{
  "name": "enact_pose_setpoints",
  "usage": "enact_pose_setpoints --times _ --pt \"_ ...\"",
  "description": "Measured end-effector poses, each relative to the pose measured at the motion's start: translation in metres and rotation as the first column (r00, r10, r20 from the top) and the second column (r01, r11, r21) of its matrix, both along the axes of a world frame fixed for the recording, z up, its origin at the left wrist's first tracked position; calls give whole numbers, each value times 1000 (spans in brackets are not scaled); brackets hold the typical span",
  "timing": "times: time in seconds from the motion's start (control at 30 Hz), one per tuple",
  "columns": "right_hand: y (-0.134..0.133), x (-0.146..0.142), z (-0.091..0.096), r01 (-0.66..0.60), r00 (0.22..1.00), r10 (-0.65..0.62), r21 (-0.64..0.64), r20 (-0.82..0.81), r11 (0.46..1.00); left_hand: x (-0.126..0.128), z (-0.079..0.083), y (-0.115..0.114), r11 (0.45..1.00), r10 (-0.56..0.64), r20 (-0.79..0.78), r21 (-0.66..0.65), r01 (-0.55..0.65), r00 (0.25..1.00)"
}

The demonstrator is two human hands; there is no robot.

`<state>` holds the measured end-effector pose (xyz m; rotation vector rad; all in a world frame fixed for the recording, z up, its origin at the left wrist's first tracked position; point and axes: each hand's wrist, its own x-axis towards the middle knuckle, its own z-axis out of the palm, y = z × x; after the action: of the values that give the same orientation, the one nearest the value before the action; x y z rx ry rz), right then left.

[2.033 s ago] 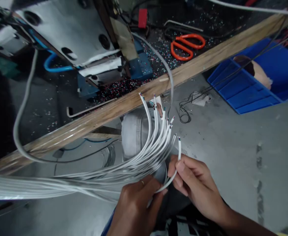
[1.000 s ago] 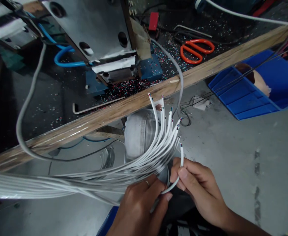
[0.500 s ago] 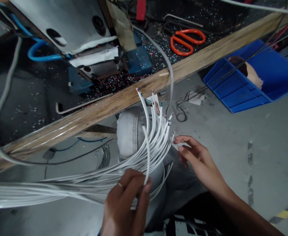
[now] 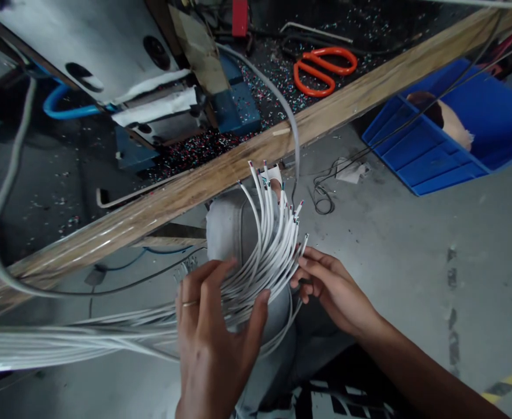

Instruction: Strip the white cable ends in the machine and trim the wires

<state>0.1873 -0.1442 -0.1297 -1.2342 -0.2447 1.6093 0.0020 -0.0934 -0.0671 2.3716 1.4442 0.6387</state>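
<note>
Head view, only one I've got. Half a second ago the left hand [image 4: 214, 331] had a single cable stood up on its own. Now it's let go: thumb and fingers spread wide over the cable bundle [image 4: 262, 262], no lone cable in the grip. Right hand [image 4: 332, 285] has come in to the outermost cable tips, near its thumb and forefinger. Can't tell if it's pinching one or just touching.

My read: that cable's been laid in with the rest, can't say which one it is. Looks like sorting cables one by one.

Positions: bundle runs in from the left, passes behind the left hand, then fans upward between the two hands, over the knee [image 4: 223, 230]. Cut ends point up toward the bench [image 4: 334, 116] edge, coloured cores showing. A few loose strands [image 4: 288, 327] loop apart from the bundle, below the right hand's fingers. Orange-handled scissors [image 4: 321, 65] lie on the bench, well apart from both hands.
</note>
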Motion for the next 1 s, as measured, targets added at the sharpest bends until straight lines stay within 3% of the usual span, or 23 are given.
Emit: enact_pose_setpoints --times 0.3,0.47,0.67,0.83,1.0 --pt "-6 -14 7 27 997 -36 116 75 993 35 -8 24 994 -107 -30 -5 107 994" --pt "-11 -25 11 38 980 -66 153 188 988 34 -1 29 960 -190 30 -204 193 981" --pt "-8 -26 15 56 862 -165 232 480 971 31 -2 31 941 -123 88 -307 144 989" --pt "0 -21 14 92 969 -137 218 203 972 29 -2 35 923 -118 134 -350 158 984" --pt "4 -20 12 119 989 -138 248 60 961 27 2 36 897 -103 182 -409 170 978"
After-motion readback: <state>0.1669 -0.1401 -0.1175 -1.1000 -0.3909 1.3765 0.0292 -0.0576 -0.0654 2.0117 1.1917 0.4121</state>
